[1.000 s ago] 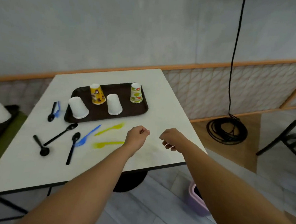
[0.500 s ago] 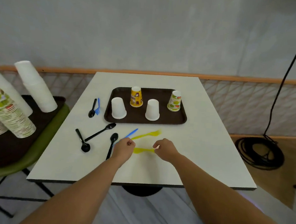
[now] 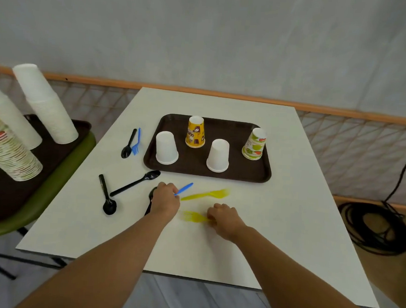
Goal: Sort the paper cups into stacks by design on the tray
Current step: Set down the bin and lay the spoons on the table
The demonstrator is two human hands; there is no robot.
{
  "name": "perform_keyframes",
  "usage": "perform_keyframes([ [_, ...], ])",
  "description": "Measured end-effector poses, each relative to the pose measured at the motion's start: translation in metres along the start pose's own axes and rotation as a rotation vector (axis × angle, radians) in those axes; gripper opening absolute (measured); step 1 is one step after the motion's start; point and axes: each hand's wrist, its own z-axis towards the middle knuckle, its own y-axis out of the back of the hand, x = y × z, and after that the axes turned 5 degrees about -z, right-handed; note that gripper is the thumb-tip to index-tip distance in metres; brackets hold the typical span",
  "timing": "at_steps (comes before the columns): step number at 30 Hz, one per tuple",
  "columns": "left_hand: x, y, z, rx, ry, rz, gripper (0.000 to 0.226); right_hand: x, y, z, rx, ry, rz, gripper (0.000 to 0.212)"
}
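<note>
A dark brown tray point(image 3: 192, 161) lies on the white table and carries four upside-down paper cups, each standing apart. They are a white cup point(image 3: 166, 147) at the left, a yellow printed cup point(image 3: 195, 132) behind it, a second white cup point(image 3: 218, 155) and a green-patterned cup point(image 3: 254, 144) at the right. In front of the tray, my left hand point(image 3: 165, 200) curls its fingers round the end of a blue spoon point(image 3: 184, 188) and partly covers a black spoon. My right hand point(image 3: 225, 218) pinches the handle of a yellow fork point(image 3: 194, 217).
A second yellow fork point(image 3: 206, 194), two black spoons point(image 3: 135, 182) point(image 3: 106, 195), and a black spoon with a blue fork point(image 3: 135, 140) lie on the table. Tall stacks of white cups point(image 3: 44, 104) and patterned cups point(image 3: 7, 149) stand on a green chair at the left. A coiled cable point(image 3: 374, 228) lies on the floor at the right.
Both hands have moved forward and down from above the table's front edge onto the cutlery. The left now grips the blue spoon and the right the yellow fork. The cups have not moved.
</note>
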Motion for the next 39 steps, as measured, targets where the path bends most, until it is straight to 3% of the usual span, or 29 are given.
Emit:
perform_keyframes([
  [4, 0.001, -0.006, 0.009, 0.029, 0.005, 0.057, 0.021, -0.020, 0.011, 0.009, -0.003, 0.020, 0.161, 0.025],
  [9, 0.004, -0.015, 0.011, 0.065, 0.007, 0.120, 0.019, -0.027, 0.021, 0.022, -0.124, 0.017, 0.281, 0.022],
  [14, 0.003, -0.014, 0.010, 0.003, 0.021, 0.132, 0.020, -0.017, 0.025, 0.041, -0.213, 0.002, 0.317, 0.022],
  [22, 0.027, 0.008, -0.003, -0.101, 0.110, 0.099, 0.023, 0.004, 0.014, 0.061, -0.146, -0.057, 0.209, 0.034],
  [26, 0.045, 0.015, -0.005, -0.073, 0.187, 0.057, 0.019, 0.008, 0.010, 0.064, -0.154, -0.107, 0.160, 0.022],
  [39, 0.053, 0.026, -0.003, 0.123, 0.257, 0.070, 0.028, 0.022, 0.013, 0.051, -0.167, -0.122, -0.140, 0.032],
])
